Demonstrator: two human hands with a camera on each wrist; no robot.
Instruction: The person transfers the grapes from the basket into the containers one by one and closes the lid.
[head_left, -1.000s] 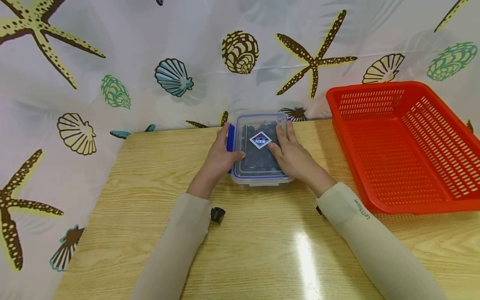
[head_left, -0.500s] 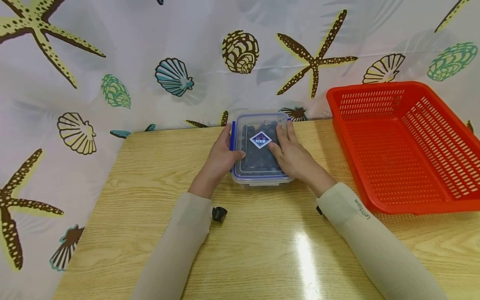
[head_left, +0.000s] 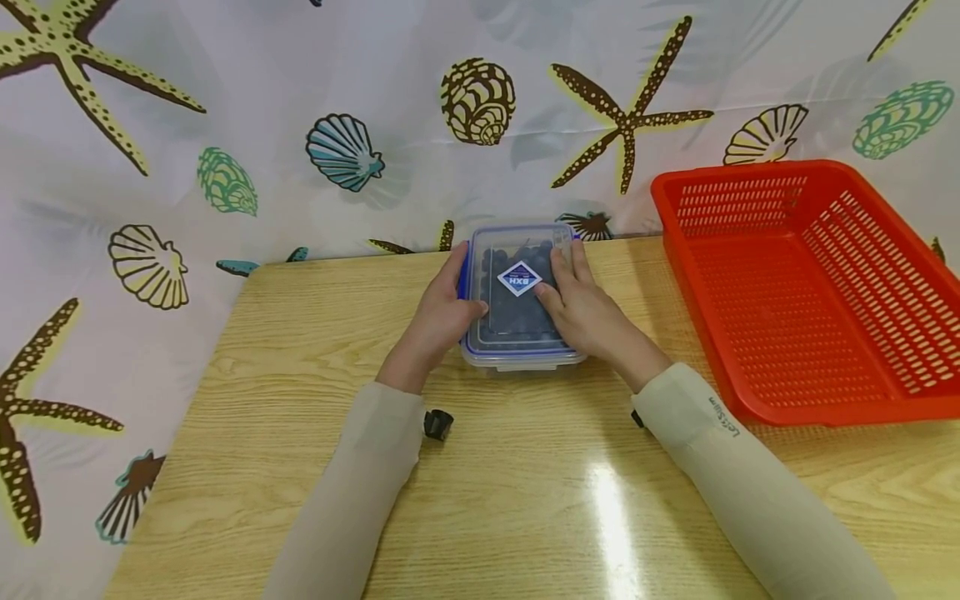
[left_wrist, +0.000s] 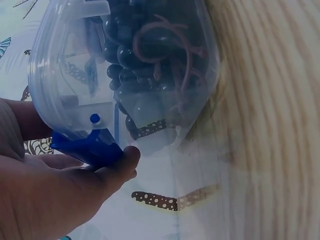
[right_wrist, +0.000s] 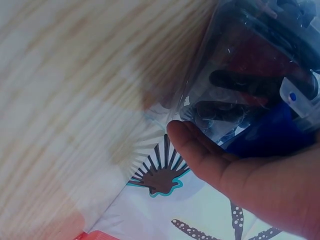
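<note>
A clear plastic food container [head_left: 517, 325] with a blue-edged lid and a diamond-shaped BXH label stands on the table, holding dark round grapes [left_wrist: 122, 80] on stems. My left hand [head_left: 442, 317] grips its left side, thumb over the lid's edge and fingers along the blue side latch [left_wrist: 90, 147]. In the left wrist view that latch lies between thumb and fingers, tilted out from the wall. My right hand [head_left: 588, 317] holds the right side, with thumb and index finger on the lid and other fingers down the wall. Another blue latch [right_wrist: 270, 132] shows there in the right wrist view.
A red slotted plastic basket [head_left: 682, 283] stands on the right of the wooden table [head_left: 300, 350], its inside bare. Behind the table hangs a white cloth [head_left: 405, 67] printed with shells and starfish, close to the container's far side.
The left blue latch has swung in toward the container's wall under my left fingers, which moved slightly right with it. My right hand and the container have stayed in place.
</note>
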